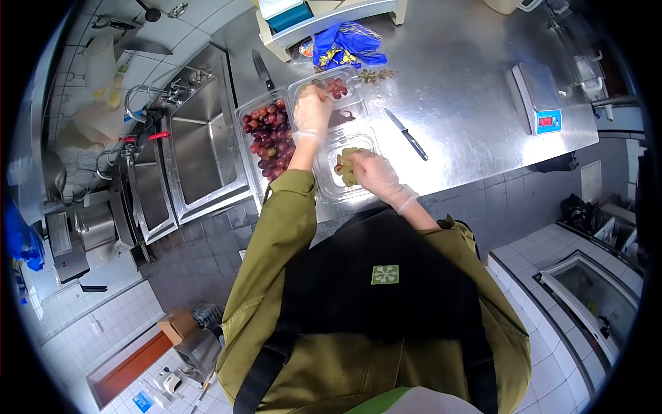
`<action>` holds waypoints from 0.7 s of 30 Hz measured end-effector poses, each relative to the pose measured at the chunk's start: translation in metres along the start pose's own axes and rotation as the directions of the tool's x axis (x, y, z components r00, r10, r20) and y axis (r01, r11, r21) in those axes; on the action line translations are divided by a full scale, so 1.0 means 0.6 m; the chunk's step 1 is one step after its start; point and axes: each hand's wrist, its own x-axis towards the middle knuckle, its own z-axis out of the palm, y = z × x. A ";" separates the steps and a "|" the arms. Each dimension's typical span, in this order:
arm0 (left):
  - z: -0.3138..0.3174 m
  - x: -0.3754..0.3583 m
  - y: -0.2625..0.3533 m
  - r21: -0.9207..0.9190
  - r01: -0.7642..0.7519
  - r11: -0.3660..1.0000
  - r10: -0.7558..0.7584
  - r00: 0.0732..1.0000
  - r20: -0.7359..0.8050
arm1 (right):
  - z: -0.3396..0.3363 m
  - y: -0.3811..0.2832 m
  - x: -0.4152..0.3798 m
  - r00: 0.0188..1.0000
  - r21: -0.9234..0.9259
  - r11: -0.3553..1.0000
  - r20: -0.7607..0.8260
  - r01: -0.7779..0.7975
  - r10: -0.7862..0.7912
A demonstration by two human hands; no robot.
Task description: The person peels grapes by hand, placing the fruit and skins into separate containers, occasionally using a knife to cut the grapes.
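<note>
My left hand, in a clear glove, reaches into a clear plastic container with a few red grapes. Its fingers are curled down, and what they grip is hidden. Nearer to me, my gloved right hand has its fingers closed on green grapes over another clear container. To the left, a larger clear tub is filled with red grapes.
A small knife lies right of the containers; a larger knife lies behind the tub. A blue bag and bare grape stems lie at the back. A digital scale stands right, a sink left.
</note>
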 end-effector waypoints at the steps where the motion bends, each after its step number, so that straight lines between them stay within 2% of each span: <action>1: -0.010 -0.002 0.006 -0.042 0.016 0.999 -0.016 1.000 -0.018 | 0.000 0.003 0.004 0.999 0.042 0.998 0.015 -0.039 0.038; 2: -0.022 -0.007 0.011 -0.085 0.027 0.996 -0.030 0.999 -0.035 | 0.003 0.009 0.011 0.984 0.341 0.924 0.040 -0.175 0.171; 3: -0.046 -0.016 0.024 -0.127 0.041 0.991 -0.047 0.998 -0.048 | 0.010 0.017 0.016 0.952 0.603 0.742 0.108 -0.292 0.287; 4: -0.066 -0.030 0.039 -0.198 0.007 0.980 -0.019 0.998 -0.060 | 0.016 0.023 0.022 0.906 0.796 0.474 0.209 -0.376 0.368; 5: -0.109 -0.052 0.074 -0.284 0.035 0.958 -0.025 0.999 0.041 | 0.013 0.024 0.034 0.886 0.904 0.208 0.280 -0.373 0.370; 6: -0.112 -0.076 0.077 -0.311 -0.075 0.947 0.094 0.995 0.045 | 0.003 0.022 0.047 0.868 0.934 -0.074 0.352 -0.349 0.352; 7: -0.120 -0.100 0.084 -0.379 -0.248 0.892 0.278 0.960 0.027 | -0.005 0.020 0.053 0.853 0.886 -0.350 0.417 -0.304 0.314; 8: -0.123 -0.122 0.095 -0.433 -0.227 0.872 0.301 0.947 0.111 | -0.013 0.017 0.051 0.909 0.877 -0.398 0.369 -0.270 0.196; 9: -0.112 -0.144 0.099 -0.399 -0.274 0.875 0.348 0.929 0.124 | -0.006 0.016 0.054 0.911 0.906 -0.322 0.352 -0.275 0.214; 11: -0.118 -0.173 0.106 -0.340 -0.181 0.923 0.266 0.939 0.220 | 0.021 0.030 0.066 0.916 0.946 -0.164 0.314 -0.280 0.248; 13: -0.117 -0.173 0.090 -0.373 -0.144 0.917 0.264 0.919 0.295 | 0.080 0.103 0.070 0.958 0.953 0.181 0.204 -0.241 0.202; 14: -0.115 -0.176 0.084 -0.389 -0.118 0.914 0.258 0.908 0.330 | 0.086 0.107 0.065 0.953 0.957 0.155 0.208 -0.246 0.222; 16: -0.123 -0.182 0.089 -0.328 -0.158 0.931 0.259 0.921 0.292 | 0.087 0.103 0.056 0.959 0.932 0.268 0.187 -0.242 0.215; 17: -0.126 -0.184 0.093 -0.296 -0.179 0.938 0.263 0.926 0.273 | 0.082 0.104 0.052 0.970 0.888 0.403 0.161 -0.224 0.185; 19: -0.122 -0.188 0.094 -0.262 -0.226 0.938 0.287 0.933 0.220 | 0.086 0.111 0.048 0.979 0.853 0.486 0.132 -0.191 0.154; 20: -0.117 -0.192 0.094 -0.255 -0.244 0.936 0.297 0.935 0.195 | 0.090 0.113 0.048 0.979 0.879 0.441 0.126 -0.184 0.158; 21: -0.112 -0.192 0.093 -0.246 -0.264 0.933 0.310 0.936 0.170 | 0.085 0.107 0.047 0.971 0.936 0.283 0.167 -0.210 0.169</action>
